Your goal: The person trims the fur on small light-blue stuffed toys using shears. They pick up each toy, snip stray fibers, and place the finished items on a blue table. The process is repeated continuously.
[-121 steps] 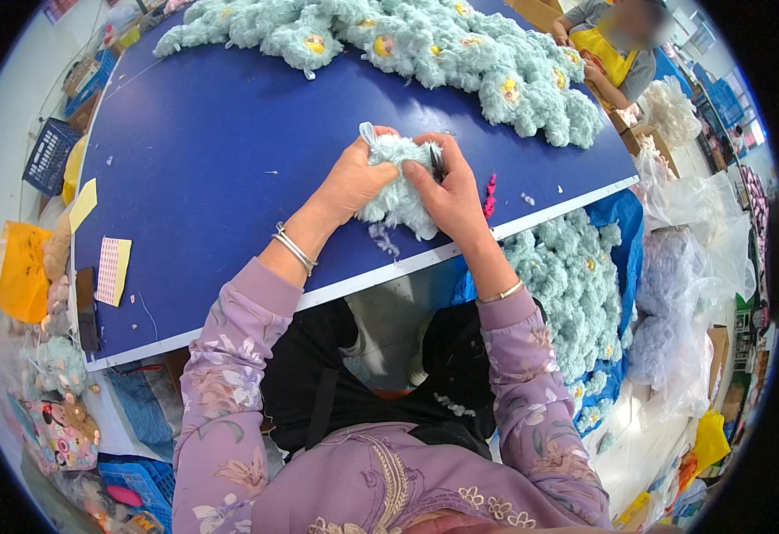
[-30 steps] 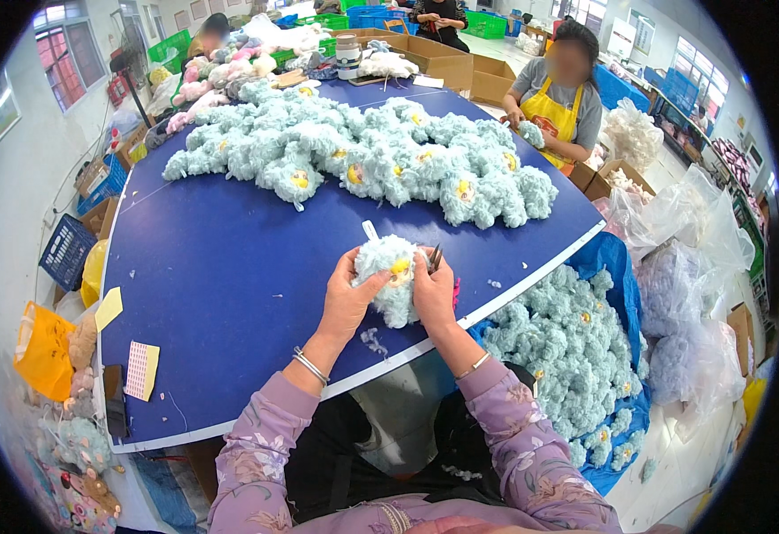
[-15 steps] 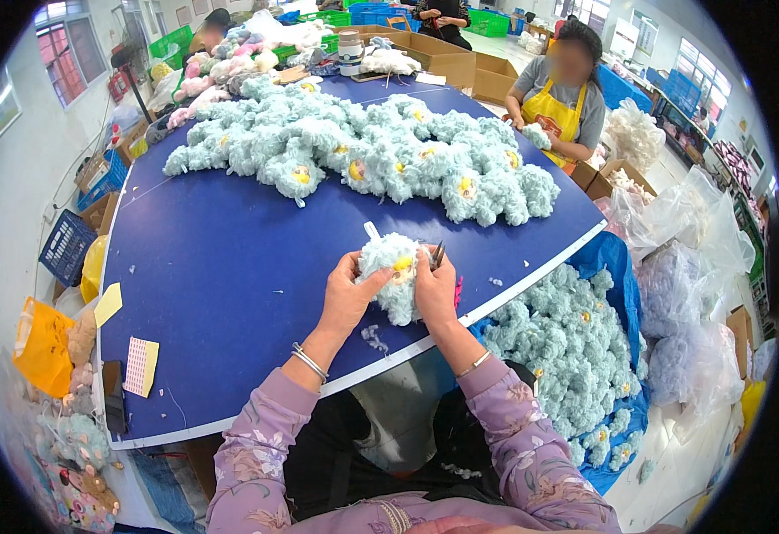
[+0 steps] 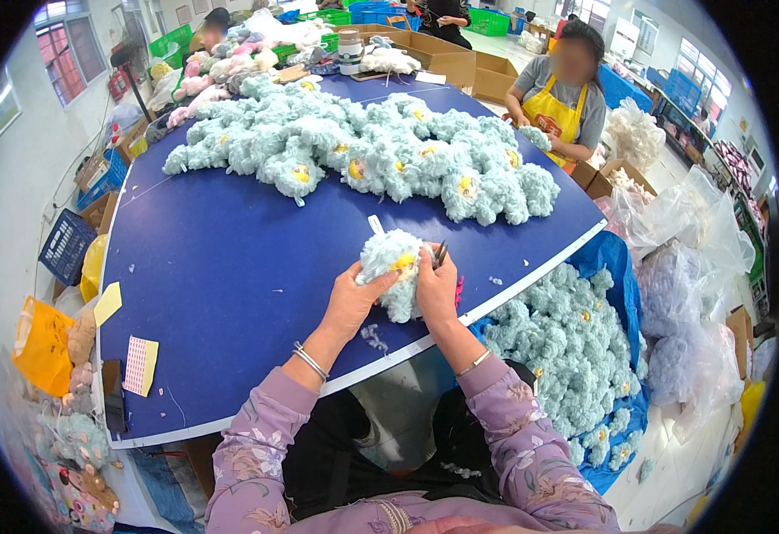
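A fluffy pale-blue plush toy with a yellow patch and a white loop on top is held just above the table, near its front edge. My left hand grips its left side, thumb pressed near the yellow patch. On the other side my right hand pinches the fluff. A small pointed metal tool, its kind unclear, sticks up from the right hand's fingers. Loose tufts of fluff lie on the table below the toy.
A heap of similar plush toys covers the far part of the blue table. More fill a blue sack at the right. A sticker sheet and dark phone-like object lie left. A person in a yellow apron works across.
The plush toy has turned slightly in my fingers and its white loop leans a little further right. My hands stay in nearly the same place. The person opposite moves their hands slightly.
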### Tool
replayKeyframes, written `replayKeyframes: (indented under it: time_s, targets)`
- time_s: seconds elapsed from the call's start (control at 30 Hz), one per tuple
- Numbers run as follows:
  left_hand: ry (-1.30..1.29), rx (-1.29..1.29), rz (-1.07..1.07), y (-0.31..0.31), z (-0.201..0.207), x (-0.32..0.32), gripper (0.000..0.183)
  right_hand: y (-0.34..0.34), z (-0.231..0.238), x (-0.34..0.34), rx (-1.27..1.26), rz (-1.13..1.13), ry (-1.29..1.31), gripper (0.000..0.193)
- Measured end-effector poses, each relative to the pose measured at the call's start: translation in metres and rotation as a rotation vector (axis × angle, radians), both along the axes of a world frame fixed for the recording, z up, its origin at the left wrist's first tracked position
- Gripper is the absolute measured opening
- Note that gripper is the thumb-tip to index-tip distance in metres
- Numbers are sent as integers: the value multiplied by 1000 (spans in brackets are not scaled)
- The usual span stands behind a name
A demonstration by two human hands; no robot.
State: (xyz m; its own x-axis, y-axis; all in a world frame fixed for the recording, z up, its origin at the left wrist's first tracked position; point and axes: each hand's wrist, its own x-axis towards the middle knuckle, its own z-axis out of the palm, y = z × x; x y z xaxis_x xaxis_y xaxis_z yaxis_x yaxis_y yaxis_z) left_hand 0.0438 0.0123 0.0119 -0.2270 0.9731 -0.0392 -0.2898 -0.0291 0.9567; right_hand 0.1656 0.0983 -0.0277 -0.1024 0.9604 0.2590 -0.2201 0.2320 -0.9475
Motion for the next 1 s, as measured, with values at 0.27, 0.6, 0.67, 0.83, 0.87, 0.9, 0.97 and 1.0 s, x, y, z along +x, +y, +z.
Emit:
replayKeyframes:
  time_s: [0.27, 0.6, 0.67, 0.83, 0.87, 0.9, 0.97, 1.0]
  targets:
    - [11, 98, 115, 7, -13, 5, 45, -5, 12, 1, -45, -5, -14, 19]
    - [-23, 62, 86, 4, -7, 5, 44, 1, 1, 1, -38, -5, 23, 18]
    - [-62, 87, 81, 3, -6, 6, 44, -1, 3, 0, -41, 5, 34, 18]
    - [-137, 161, 65, 4, -11, 8, 43, -3, 5, 0, -35, 10, 20, 18]
    - [-145, 146, 64, 4, -10, 8, 43, -2, 4, 0, -34, 7, 11, 18]
    - [-153, 130, 64, 4, -9, 8, 43, -2, 4, 0, -32, 5, 1, 18]
    - [-140, 112, 63, 4, -9, 7, 42, -3, 6, 0, -30, 6, 4, 18]
    - [-119, 108, 62, 5, -12, 5, 41, -3, 7, -1, -30, 8, 15, 18]
